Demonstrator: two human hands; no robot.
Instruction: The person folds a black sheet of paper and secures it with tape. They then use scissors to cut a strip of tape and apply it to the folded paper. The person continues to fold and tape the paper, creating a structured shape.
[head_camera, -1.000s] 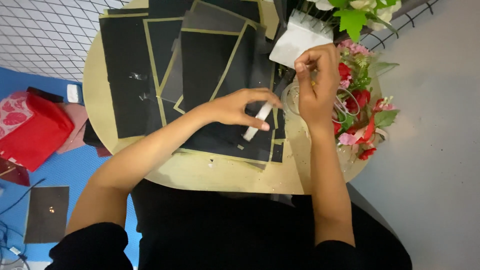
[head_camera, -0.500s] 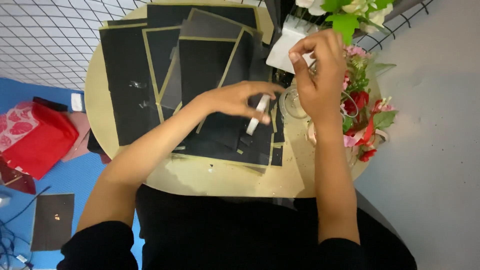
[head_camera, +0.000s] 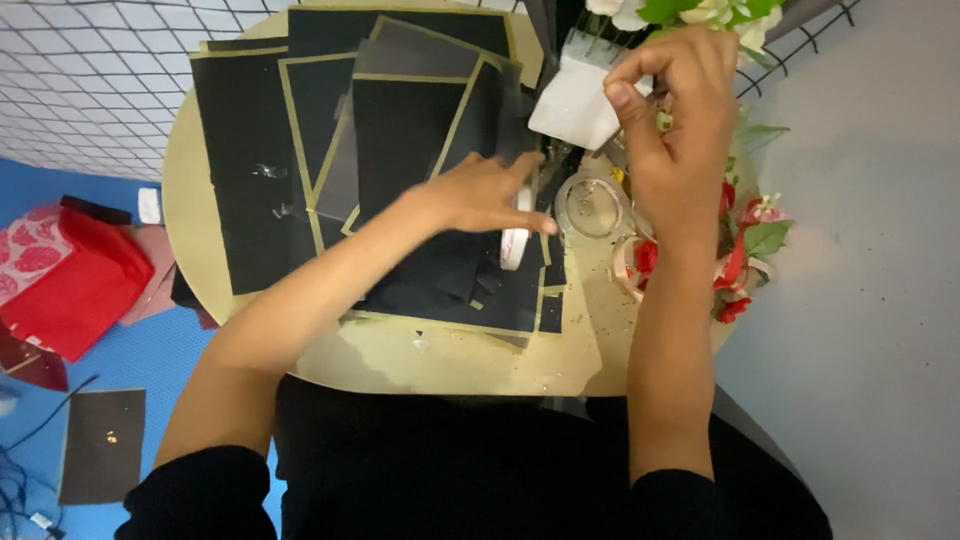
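My left hand (head_camera: 483, 196) lies on a stack of black sheets with gold edges (head_camera: 400, 150) and holds a white tape roll (head_camera: 516, 240) upright under its fingers. My right hand (head_camera: 678, 120) is raised above the right side of the round table, thumb and forefinger pinched together; what they pinch is too small to make out. A folded white paper (head_camera: 573, 103) lies just left of that hand. A clear round tape roll (head_camera: 592, 205) lies flat between the two hands.
The round gold table (head_camera: 440, 355) holds the overlapping black sheets. Red and white artificial flowers with green leaves (head_camera: 745, 240) crowd its right edge. A wire grid (head_camera: 80, 80) stands at the back left. A red bag (head_camera: 75, 285) and a black sheet (head_camera: 100, 445) lie on the blue floor.
My right hand has lifted up and away from the table toward the flowers. My left hand stays on the black sheets with the white tape roll.
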